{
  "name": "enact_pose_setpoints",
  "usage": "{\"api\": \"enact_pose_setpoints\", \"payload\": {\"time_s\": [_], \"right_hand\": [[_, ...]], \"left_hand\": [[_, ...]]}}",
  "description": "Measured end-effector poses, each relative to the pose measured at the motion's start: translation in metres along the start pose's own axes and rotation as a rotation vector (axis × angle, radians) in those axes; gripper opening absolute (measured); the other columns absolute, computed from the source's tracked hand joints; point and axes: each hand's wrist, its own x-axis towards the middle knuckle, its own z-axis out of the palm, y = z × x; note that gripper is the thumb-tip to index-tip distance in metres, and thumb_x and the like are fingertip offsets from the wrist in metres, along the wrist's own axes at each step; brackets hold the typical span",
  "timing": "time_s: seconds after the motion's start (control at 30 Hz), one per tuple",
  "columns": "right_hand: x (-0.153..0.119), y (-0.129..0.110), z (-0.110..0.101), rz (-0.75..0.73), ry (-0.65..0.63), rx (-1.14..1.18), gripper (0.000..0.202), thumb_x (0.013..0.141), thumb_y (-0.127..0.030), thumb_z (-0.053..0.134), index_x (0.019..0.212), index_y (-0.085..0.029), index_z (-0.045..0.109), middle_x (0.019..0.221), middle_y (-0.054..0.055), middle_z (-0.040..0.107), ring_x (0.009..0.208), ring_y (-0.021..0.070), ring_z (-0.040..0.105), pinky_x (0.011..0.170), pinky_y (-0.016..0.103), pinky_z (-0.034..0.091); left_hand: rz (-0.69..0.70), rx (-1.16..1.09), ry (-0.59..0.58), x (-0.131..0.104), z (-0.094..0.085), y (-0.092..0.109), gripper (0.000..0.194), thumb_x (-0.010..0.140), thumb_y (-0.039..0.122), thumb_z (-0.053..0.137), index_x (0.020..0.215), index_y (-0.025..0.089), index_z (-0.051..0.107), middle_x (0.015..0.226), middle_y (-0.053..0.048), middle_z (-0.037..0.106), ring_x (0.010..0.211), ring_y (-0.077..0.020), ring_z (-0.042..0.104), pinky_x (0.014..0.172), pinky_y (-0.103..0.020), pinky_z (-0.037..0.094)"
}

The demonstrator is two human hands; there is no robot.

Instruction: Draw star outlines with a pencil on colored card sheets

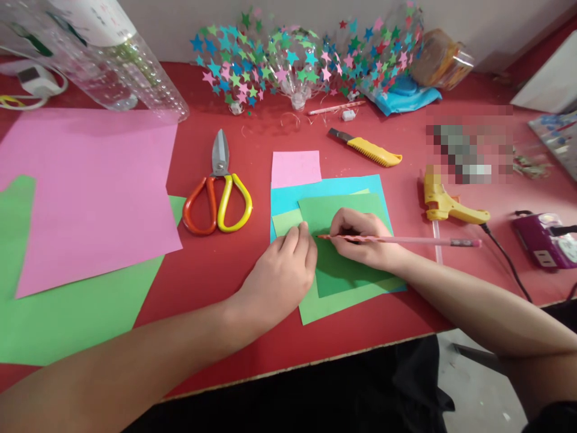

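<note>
My right hand (365, 240) grips a pink pencil (419, 240), its tip touching a dark green sheet of paper (333, 276) near the left edge. The fingers of my left hand (288, 264) lie flat at that same edge, holding nothing. Under the dark green sheet are light green paper (311, 311) and a blue sheet (288, 197). A small pink paper piece (296, 168) overlaps the blue sheet's top edge. Scissors (219, 180) with one red and one yellow handle lie left of the papers. Above the papers rests a yellow utility knife (372, 150).
Large pink (99, 192) and green sheets (90, 325) cover the table's left side. Star decorations (297, 60) line the wall beside plastic bottles (139, 78). At right lie a yellow glue gun (451, 204) with a cord and a purple power socket (543, 240).
</note>
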Motion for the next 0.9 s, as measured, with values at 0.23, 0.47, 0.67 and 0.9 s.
{"api": "enact_pose_setpoints", "payload": {"time_s": [0.23, 0.47, 0.67, 0.9], "right_hand": [[0.0, 0.003, 0.001, -0.004, -0.045, 0.0, 0.016, 0.077, -0.008, 0.054, 0.069, -0.019, 0.047, 0.06, -0.006, 0.048, 0.053, 0.0059, 0.041, 0.049, 0.019, 0.031], [0.0, 0.004, -0.001, 0.007, -0.103, 0.061, 0.016, 0.076, -0.007, 0.055, 0.068, -0.019, 0.048, 0.06, -0.006, 0.048, 0.053, 0.0059, 0.041, 0.049, 0.019, 0.03], [0.0, 0.004, -0.001, 0.005, -0.13, 0.07, 0.016, 0.076, -0.007, 0.055, 0.068, -0.019, 0.048, 0.06, -0.006, 0.048, 0.053, 0.0057, 0.041, 0.049, 0.019, 0.031], [0.001, 0.005, 0.001, 0.036, -0.043, -0.013, 0.016, 0.078, -0.009, 0.055, 0.07, -0.019, 0.046, 0.06, -0.006, 0.048, 0.054, 0.0063, 0.04, 0.05, 0.02, 0.029]], "left_hand": [[0.049, -0.048, -0.078, 0.001, -0.008, -0.007, 0.04, 0.082, -0.002, 0.045, 0.116, -0.005, 0.064, 0.127, -0.03, 0.061, 0.116, -0.0346, 0.064, 0.091, -0.039, 0.057], [0.148, -0.191, -0.17, -0.002, -0.011, -0.033, 0.049, 0.079, -0.007, 0.043, 0.124, -0.002, 0.06, 0.135, -0.026, 0.057, 0.128, -0.0301, 0.056, 0.101, -0.037, 0.052], [0.119, -0.348, -0.192, -0.006, -0.004, -0.042, 0.048, 0.084, -0.004, 0.045, 0.129, 0.005, 0.058, 0.143, -0.022, 0.051, 0.133, -0.0288, 0.051, 0.106, -0.04, 0.048], [0.121, -0.279, -0.18, -0.004, -0.008, -0.041, 0.045, 0.084, -0.003, 0.045, 0.125, 0.007, 0.062, 0.138, -0.021, 0.056, 0.127, -0.0283, 0.056, 0.098, -0.037, 0.054]]}}
